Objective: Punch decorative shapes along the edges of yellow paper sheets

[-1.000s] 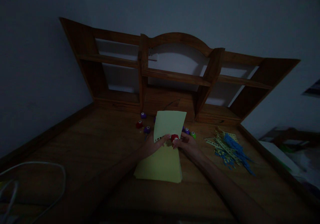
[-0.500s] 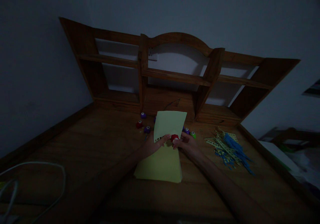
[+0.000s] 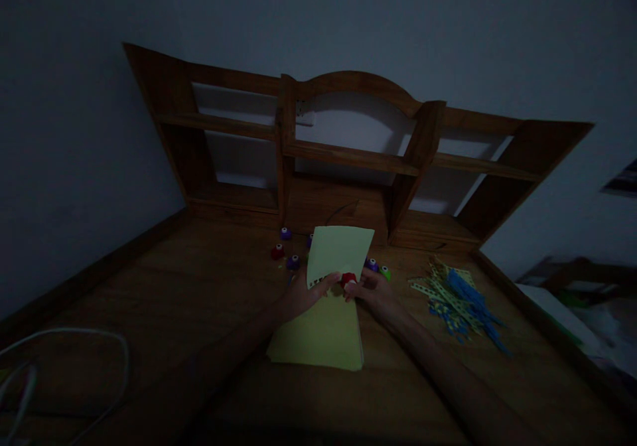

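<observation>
A pale yellow-green sheet of paper (image 3: 341, 250) stands tilted up between my hands, with a row of small punched holes along its lower left edge. My left hand (image 3: 301, 298) pinches that edge, thumb in front and fingers behind. At the sheet's lower right corner, a small red craft paper punch (image 3: 349, 278) sits on the edge. My right hand (image 3: 374, 290) grips the punch, its thumb on the near side; some of its fingers are hidden. Below the hands a stack of yellow paper (image 3: 318, 346) lies on the desk.
Behind the sheet stand more punches: a red one (image 3: 277, 252), a purple one (image 3: 293, 262) and a green one (image 3: 385, 272). Cut yellow and blue paper strips (image 3: 465, 300) are heaped at right. A white cable (image 3: 74, 331) loops at left. A wooden shelf (image 3: 348, 157) rises at the back.
The whole view has shifted slightly as the camera tilted. Both hands keep their hold on the sheet and the red punch, with hardly any movement.
</observation>
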The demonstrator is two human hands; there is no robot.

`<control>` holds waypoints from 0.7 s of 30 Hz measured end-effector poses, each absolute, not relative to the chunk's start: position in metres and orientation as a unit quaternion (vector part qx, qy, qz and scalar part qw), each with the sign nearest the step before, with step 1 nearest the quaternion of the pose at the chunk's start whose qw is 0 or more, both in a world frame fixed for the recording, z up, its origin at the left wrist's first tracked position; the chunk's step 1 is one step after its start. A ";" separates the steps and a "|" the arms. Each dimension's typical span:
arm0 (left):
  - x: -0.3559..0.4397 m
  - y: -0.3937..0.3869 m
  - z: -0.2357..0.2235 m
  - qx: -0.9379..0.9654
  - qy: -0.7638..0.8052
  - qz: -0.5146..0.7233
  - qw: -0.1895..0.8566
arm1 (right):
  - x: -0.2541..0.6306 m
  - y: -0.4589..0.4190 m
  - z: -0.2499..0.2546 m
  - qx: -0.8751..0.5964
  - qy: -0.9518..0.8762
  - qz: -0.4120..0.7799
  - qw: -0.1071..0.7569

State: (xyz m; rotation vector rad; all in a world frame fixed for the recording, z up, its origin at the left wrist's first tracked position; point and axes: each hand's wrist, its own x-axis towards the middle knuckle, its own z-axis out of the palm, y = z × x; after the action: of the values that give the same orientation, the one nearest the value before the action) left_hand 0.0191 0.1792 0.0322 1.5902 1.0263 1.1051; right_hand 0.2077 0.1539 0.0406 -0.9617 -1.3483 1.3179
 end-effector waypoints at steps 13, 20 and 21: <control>0.019 0.177 0.037 0.659 0.404 0.439 0.458 | 0.206 0.153 0.045 -0.402 -0.560 0.537 0.487; 0.020 0.178 0.036 0.652 0.397 0.442 0.472 | 0.207 0.154 0.041 -0.405 -0.553 0.543 0.485; 0.020 0.178 0.035 0.651 0.399 0.440 0.472 | 0.207 0.154 0.041 -0.403 -0.553 0.544 0.486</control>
State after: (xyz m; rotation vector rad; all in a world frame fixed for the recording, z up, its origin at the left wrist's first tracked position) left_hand 0.0201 0.1781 0.0352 1.5946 0.9769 1.0785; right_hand 0.2074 0.1540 0.0411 -0.9818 -1.3459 1.3230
